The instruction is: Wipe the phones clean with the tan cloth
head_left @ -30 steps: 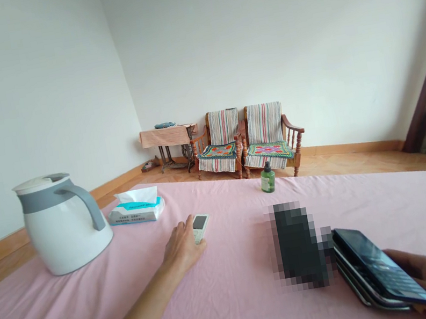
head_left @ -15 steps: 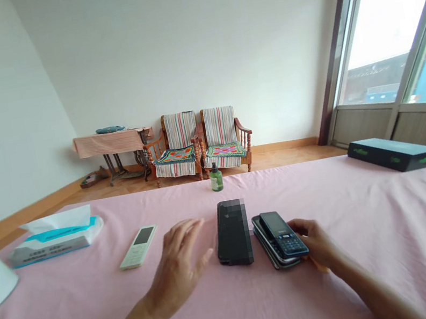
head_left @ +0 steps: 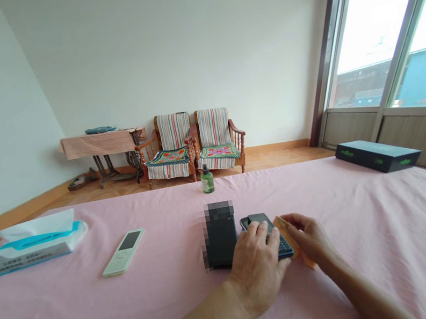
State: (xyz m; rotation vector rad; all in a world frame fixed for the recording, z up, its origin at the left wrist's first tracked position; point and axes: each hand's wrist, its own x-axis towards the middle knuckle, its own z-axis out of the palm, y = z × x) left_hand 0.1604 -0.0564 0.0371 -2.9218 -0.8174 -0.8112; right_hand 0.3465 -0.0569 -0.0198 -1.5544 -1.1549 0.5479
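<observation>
My left hand (head_left: 258, 269) lies over a small stack of phones, fingers curled on the dark keypad phone (head_left: 287, 248) at the top and thumb by its near edge. Much of the stack is hidden under that hand. Just to the right, my right hand (head_left: 305, 234) pinches a thin orange-yellow cloth (head_left: 291, 233) against the stack's right side; part of it hangs below the fingers. A black phone (head_left: 220, 240), partly blurred by pixelation, lies left of the stack. Further left is a white keypad phone (head_left: 124, 252), lying flat and untouched.
A pink cloth (head_left: 172, 308) covers the table. A tissue pack (head_left: 34, 249) lies at the left, a green bottle (head_left: 207, 182) stands at the far edge, and a black box (head_left: 378, 156) sits at the far right. Two wooden chairs (head_left: 217, 150) stand beyond.
My left hand has moved right, from open beside the black phone onto the phone stack. My right hand now pinches the orange-yellow cloth at the stack's edge. The view has turned slightly right.
</observation>
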